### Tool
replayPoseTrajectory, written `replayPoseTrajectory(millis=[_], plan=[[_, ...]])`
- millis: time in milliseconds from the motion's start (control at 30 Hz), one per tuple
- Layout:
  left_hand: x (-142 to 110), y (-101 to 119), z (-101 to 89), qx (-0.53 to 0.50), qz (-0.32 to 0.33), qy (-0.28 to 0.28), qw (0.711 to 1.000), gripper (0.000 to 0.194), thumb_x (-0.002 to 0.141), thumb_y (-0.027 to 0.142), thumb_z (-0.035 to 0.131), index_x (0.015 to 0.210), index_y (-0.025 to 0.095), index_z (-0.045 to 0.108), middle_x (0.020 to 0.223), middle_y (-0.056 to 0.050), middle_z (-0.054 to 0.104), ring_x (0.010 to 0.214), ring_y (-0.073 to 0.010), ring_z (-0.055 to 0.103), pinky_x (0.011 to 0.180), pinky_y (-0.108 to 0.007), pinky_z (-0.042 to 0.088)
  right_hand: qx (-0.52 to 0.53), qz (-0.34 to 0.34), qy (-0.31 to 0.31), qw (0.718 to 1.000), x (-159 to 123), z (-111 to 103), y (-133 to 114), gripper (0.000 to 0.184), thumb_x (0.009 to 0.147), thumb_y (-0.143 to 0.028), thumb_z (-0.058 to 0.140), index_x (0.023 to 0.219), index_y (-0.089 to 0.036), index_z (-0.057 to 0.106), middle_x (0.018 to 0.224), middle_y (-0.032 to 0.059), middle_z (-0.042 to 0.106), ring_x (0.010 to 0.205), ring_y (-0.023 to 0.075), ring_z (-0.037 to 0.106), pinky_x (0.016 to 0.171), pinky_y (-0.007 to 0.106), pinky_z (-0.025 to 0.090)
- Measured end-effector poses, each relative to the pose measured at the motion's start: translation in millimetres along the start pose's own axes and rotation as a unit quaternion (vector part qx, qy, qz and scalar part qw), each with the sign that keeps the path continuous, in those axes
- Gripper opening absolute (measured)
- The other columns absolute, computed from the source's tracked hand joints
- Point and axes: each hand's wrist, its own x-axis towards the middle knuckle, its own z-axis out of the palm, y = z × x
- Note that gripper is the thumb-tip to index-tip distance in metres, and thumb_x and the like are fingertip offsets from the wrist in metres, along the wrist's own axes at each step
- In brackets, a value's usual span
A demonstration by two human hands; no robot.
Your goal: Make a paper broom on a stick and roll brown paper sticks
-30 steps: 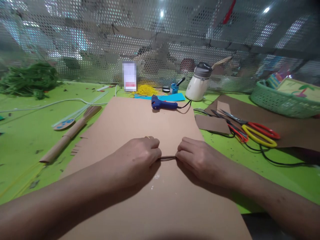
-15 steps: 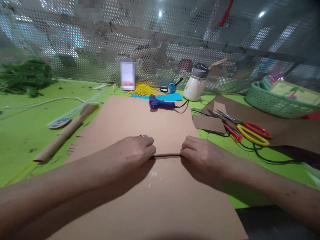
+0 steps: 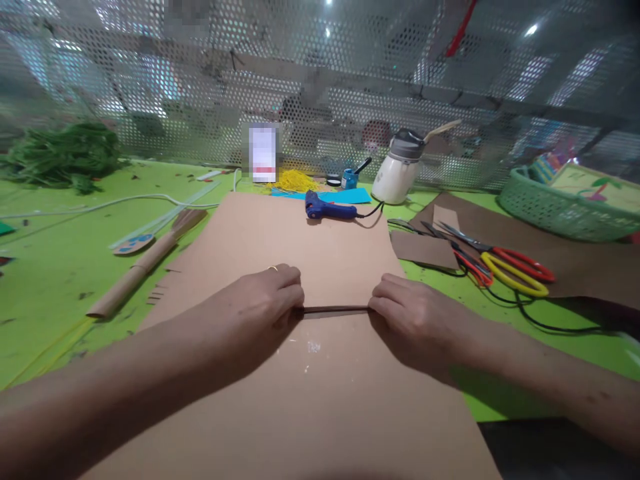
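A thin, narrow strip of brown paper (image 3: 336, 309) stretches between my two hands, low over a large sheet of tan kraft paper (image 3: 300, 427). My left hand (image 3: 265, 297), with a ring on one finger, is closed on the strip's left part. Closed fingers of my right hand (image 3: 407, 308) grip its right part. What lies inside the fingers is hidden. Small whitish specks mark the sheet just below the strip. Beyond my hands, a blue glue gun (image 3: 333, 208) lies on the sheet's far end.
Scissors (image 3: 517, 270) and brown paper pieces (image 3: 425, 250) lie to the right, near a green basket (image 3: 560, 207). A white bottle (image 3: 397, 170) and a blue paint jar (image 3: 350, 178) stand behind. At left are a rolled paper broom shape (image 3: 140, 273) and green strands (image 3: 65, 153).
My hands have moved apart along the strip, left hand leftward and right hand rightward, so more of it shows between them. Both still grip it. The view has shifted slightly.
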Motion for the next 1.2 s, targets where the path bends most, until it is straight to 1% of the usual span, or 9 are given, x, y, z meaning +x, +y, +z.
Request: replayPoseTrajectory(millis=[167, 333, 433, 567, 667, 733, 867, 1033, 1200], plan=[[15, 1, -26.1, -0.124, -0.07, -0.041, 0.989, 0.03, 0.075, 0.007, 0.045, 0.089, 0.02, 0.069, 0.087, -0.003, 0.066, 0.076, -0.0165, 0.058, 0.069, -0.027, 0.043, 0.04, 0.015, 0.035, 0.998, 0, 1, -2, 0.02, 0.09, -0.003, 0.044, 0.082, -0.015, 0.059, 0.078, 0.0086, 0.055, 0.074, 0.0207, 0.044, 0.063, 0.034, 0.034], [35, 1, -40.2, -0.078, -0.03, -0.068, 0.994, 0.034, 0.09, 0.024, 0.042, 0.067, 0.019, 0.066, 0.064, -0.003, 0.062, 0.071, -0.0188, 0.058, 0.066, -0.027, 0.04, 0.023, 0.013, 0.03, 0.999, 4, -5, -7, 0.021, 0.09, -0.003, 0.044, 0.08, -0.014, 0.058, 0.077, 0.0079, 0.053, 0.072, 0.0203, 0.041, 0.061, 0.035, 0.032], [44, 2, -43.3, -0.158, -0.07, -0.104, 0.98, 0.044, 0.096, 0.035, 0.037, 0.071, 0.017, 0.068, 0.065, -0.004, 0.064, 0.062, -0.016, 0.055, 0.061, -0.026, 0.039, -0.01, -0.007, 0.034, 0.999, 10, -12, -12, 0.024, 0.088, -0.001, 0.043, 0.073, -0.016, 0.056, 0.074, 0.0078, 0.051, 0.069, 0.0202, 0.038, 0.06, 0.036, 0.031], [48, 5, -45.9, -0.376, -0.108, -0.242, 0.888, 0.045, 0.096, 0.043, 0.038, 0.075, 0.015, 0.066, 0.07, -0.005, 0.069, 0.062, -0.0157, 0.059, 0.057, -0.024, 0.042, -0.026, -0.049, 0.086, 0.995, 20, -20, -13, 0.03, 0.089, -0.002, 0.039, 0.07, -0.016, 0.059, 0.072, 0.0101, 0.052, 0.069, 0.0221, 0.04, 0.061, 0.038, 0.034], [44, 4, -45.0, -0.501, -0.127, -0.281, 0.809, 0.044, 0.094, 0.053, 0.042, 0.083, 0.016, 0.064, 0.068, -0.005, 0.07, 0.056, -0.0148, 0.061, 0.052, -0.023, 0.041, -0.018, -0.054, 0.103, 0.993, 27, -19, -7, 0.031, 0.092, -0.002, 0.038, 0.077, -0.013, 0.063, 0.075, 0.0118, 0.056, 0.072, 0.0231, 0.044, 0.063, 0.038, 0.039], [41, 0, -42.4, -0.533, -0.134, -0.275, 0.789, 0.042, 0.091, 0.057, 0.048, 0.089, 0.017, 0.063, 0.068, -0.003, 0.07, 0.052, -0.0133, 0.06, 0.049, -0.022, 0.04, 0.019, -0.029, 0.094, 0.995, 29, -17, -4, 0.027, 0.091, -0.003, 0.041, 0.082, -0.013, 0.064, 0.077, 0.0115, 0.058, 0.073, 0.0228, 0.048, 0.064, 0.036, 0.041], [38, -10, -36.5, -0.525, -0.136, -0.254, 0.801, 0.041, 0.086, 0.057, 0.058, 0.09, 0.017, 0.066, 0.075, -0.004, 0.073, 0.053, -0.0118, 0.061, 0.048, -0.021, 0.04, 0.135, 0.045, 0.026, 0.989, 34, -24, 0, 0.017, 0.087, -0.008, 0.051, 0.084, -0.014, 0.066, 0.077, 0.0068, 0.06, 0.068, 0.0178, 0.053, 0.061, 0.031, 0.042], [36, -22, -32.5, -0.557, -0.145, -0.198, 0.793, 0.052, 0.093, 0.056, 0.045, 0.079, 0.012, 0.07, 0.064, -0.007, 0.07, 0.052, -0.014, 0.06, 0.051, -0.024, 0.044, 0.233, 0.121, -0.019, 0.965, 40, -41, 2, 0.014, 0.078, -0.006, 0.058, 0.079, -0.015, 0.068, 0.071, 0.0025, 0.065, 0.064, 0.0146, 0.057, 0.059, 0.026, 0.043], [35, -31, -29.3, -0.59, -0.165, -0.16, 0.774, 0.049, 0.093, 0.053, 0.047, 0.084, 0.011, 0.071, 0.061, -0.006, 0.068, 0.051, -0.0138, 0.06, 0.054, -0.025, 0.046, 0.293, 0.206, -0.076, 0.93, 36, -40, 7, 0.017, 0.077, -0.01, 0.056, 0.076, -0.018, 0.07, 0.071, 0.0018, 0.068, 0.066, 0.0159, 0.06, 0.057, 0.026, 0.044]])
